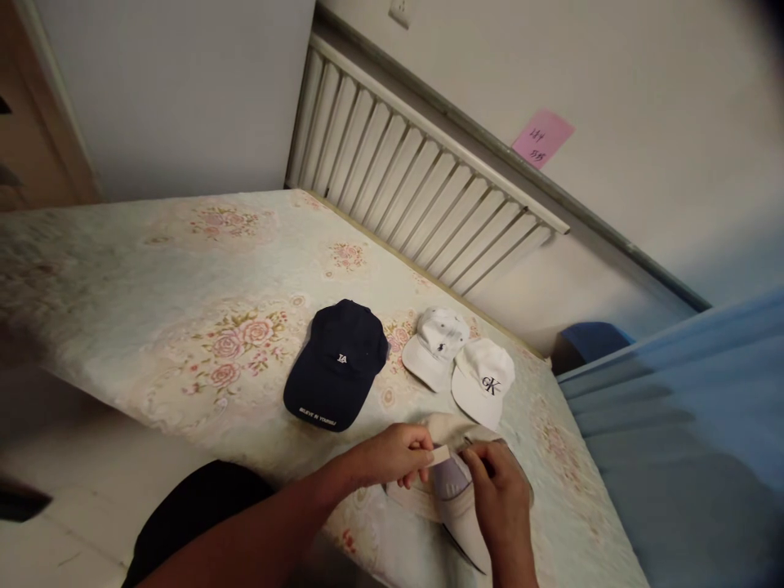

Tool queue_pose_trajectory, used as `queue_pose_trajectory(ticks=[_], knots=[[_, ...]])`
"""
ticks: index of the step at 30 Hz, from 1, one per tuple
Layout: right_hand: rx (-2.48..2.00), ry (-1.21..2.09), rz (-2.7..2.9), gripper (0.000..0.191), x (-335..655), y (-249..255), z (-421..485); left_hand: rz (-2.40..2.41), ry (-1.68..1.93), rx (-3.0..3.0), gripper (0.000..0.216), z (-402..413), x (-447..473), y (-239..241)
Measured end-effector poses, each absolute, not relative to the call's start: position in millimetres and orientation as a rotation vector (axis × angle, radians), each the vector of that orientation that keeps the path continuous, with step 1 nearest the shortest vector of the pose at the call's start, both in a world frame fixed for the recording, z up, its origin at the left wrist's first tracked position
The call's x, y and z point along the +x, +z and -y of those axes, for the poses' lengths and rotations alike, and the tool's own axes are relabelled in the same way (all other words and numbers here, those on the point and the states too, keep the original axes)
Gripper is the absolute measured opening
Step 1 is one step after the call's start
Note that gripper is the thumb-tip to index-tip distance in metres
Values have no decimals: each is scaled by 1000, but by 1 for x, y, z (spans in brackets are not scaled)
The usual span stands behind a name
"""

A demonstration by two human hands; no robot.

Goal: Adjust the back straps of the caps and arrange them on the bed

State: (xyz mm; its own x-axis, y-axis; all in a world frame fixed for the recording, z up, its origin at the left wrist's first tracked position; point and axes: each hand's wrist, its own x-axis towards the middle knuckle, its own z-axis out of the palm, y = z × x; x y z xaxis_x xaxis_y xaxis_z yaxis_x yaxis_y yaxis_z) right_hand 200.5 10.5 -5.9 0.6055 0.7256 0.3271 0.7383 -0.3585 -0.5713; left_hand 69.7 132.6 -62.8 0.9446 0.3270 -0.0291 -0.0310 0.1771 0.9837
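A beige cap (453,502) lies upside down at the near edge of the bed. My left hand (395,456) pinches its back strap, fingers closed on it. My right hand (499,490) grips the other side of the same strap and rim, fingers curled. Beyond my hands lie a navy cap (336,365) with white lettering, a white cap (436,347) with a small dark logo, and a second white cap (483,380) with black letters.
The caps rest on a mattress with a pale floral cover (202,278). A white slatted headboard (422,175) leans on the wall behind. A pink note (542,138) sticks on the wall. Blue fabric (679,425) lies at the right.
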Motion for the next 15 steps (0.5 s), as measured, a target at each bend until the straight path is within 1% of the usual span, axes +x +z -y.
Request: queue_pose_trajectory(ticks=[3,6,11,15], knots=[[-2069,313,848,27,201,-10,-15,-274,266,1377,17,-132,71,-63],[-1902,524,654,27,200,-20,-18,-274,289,1349,16,-131,72,-64],[-1668,680,485,27,199,-31,-20,-248,312,1277,19,-131,74,-64],[-1608,732,442,29,198,-30,-20,-251,363,1268,20,-132,77,-67]])
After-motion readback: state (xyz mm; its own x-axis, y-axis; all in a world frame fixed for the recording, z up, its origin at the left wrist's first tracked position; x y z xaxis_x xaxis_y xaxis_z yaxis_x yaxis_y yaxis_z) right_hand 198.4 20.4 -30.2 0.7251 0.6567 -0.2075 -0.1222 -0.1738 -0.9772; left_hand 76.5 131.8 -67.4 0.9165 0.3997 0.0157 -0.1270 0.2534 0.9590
